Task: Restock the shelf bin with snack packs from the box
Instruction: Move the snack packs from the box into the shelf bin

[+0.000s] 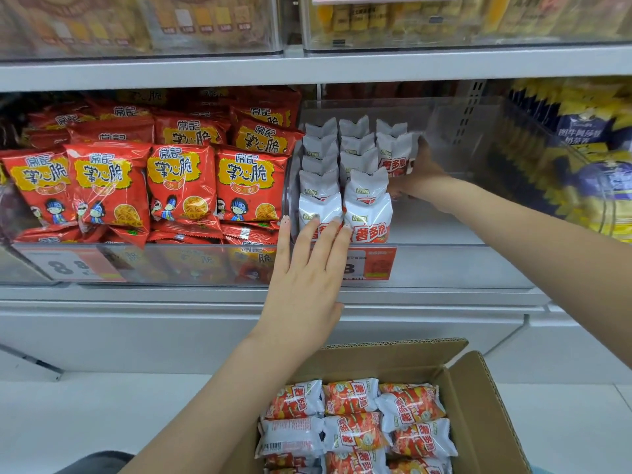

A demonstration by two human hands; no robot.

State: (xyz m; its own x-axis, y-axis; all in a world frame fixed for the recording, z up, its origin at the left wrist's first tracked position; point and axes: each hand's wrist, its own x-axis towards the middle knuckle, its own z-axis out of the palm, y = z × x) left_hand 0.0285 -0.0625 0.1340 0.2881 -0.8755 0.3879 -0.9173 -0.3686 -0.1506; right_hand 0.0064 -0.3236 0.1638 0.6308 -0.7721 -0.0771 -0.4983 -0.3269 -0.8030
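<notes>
On the shelf, the clear bin is part-filled — the right hand clamps a snack pack in the third row; it should go in upright, snug against its neighbours, while the left hand, fingers flat, steadies the front packs.

Both forearms are showing bare, no sleeves reaching them; the left hand is wearing pale polish with small dark dots on its fingernails.

Single head-worn wide-angle view, facing forward and slightly down; close to the shelf, whose clear shelf bin fills the middle; open box at the lower edge, directly below the camera; edges curve with lens distortion
</notes>
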